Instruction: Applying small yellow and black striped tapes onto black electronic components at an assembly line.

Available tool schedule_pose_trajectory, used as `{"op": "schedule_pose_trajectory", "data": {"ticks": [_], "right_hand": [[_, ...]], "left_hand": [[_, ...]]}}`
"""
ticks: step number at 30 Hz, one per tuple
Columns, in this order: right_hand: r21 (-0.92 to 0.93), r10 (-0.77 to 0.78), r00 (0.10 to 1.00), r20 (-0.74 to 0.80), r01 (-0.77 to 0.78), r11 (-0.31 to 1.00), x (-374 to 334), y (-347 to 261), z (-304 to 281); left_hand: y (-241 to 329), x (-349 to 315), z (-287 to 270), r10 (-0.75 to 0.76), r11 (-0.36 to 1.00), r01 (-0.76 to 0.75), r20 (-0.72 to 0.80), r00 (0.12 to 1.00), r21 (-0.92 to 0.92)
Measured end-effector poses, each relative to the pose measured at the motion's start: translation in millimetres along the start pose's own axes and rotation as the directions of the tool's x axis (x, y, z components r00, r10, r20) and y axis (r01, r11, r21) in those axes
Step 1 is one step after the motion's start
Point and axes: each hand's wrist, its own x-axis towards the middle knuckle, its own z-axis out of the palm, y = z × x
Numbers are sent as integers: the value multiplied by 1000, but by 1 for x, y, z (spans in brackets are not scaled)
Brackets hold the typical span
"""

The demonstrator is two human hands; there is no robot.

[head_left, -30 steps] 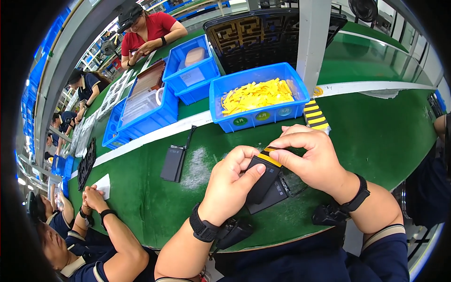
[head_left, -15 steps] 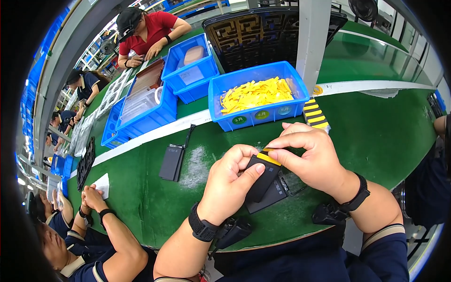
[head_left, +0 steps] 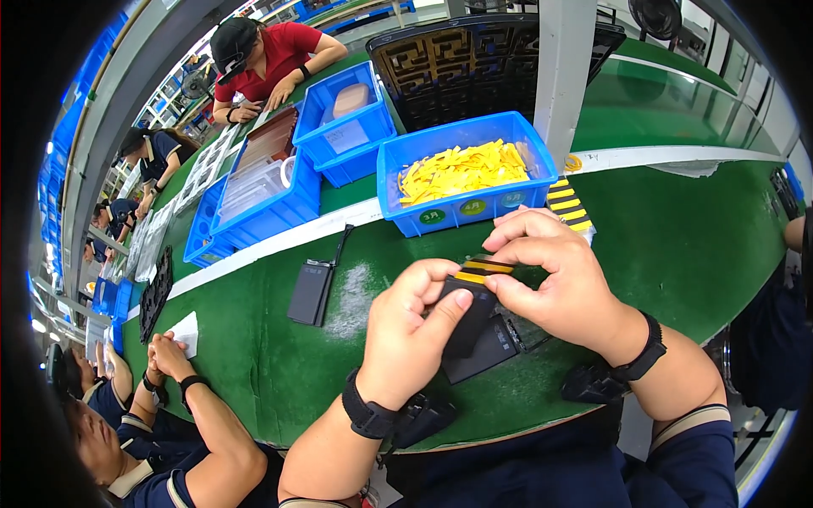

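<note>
My left hand is closed on a flat black battery, thumb on its face, tilted above the table. A yellow strip lies along its top edge. My right hand pinches a thin black-and-yellow strip just above that edge; whether the strip touches the battery I cannot tell. Beneath the held battery, a second flat black battery lies on the green table. Left of my hands rests another black battery with a ribbon lead pointing away from me.
Beyond my hands stands a blue bin of yellow strips, beside a yellow-and-black striped block and a grey post. More blue bins stand to the left. A co-worker's clasped hands rest at the table's left.
The held battery has tipped so its top edge faces me more. My right fingers have shifted slightly upward, and more of the black-and-yellow strip shows above the edge.
</note>
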Motion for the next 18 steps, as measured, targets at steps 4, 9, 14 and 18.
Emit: {"op": "schedule_pose_trajectory", "data": {"ticks": [4, 9, 14, 18], "right_hand": [[-223, -145, 989, 14, 144, 964, 2, -6, -5], [-330, -297, 955, 15, 285, 900, 5, -15, -9], [-286, -246, 956, -160, 194, 939, 8, -6, -12], [-143, -275, 961, 7, 274, 951, 0, -20, -4]], "left_hand": [[3, 2, -6, -60, 998, 59, 54, 997, 22], [4, 4, -3, -96, 995, 96, 47, 994, -1], [8, 1, -3, -109, 994, 107, 67, 992, 32], [7, 3, -1, -85, 964, 94, 46, 995, -248]]}}
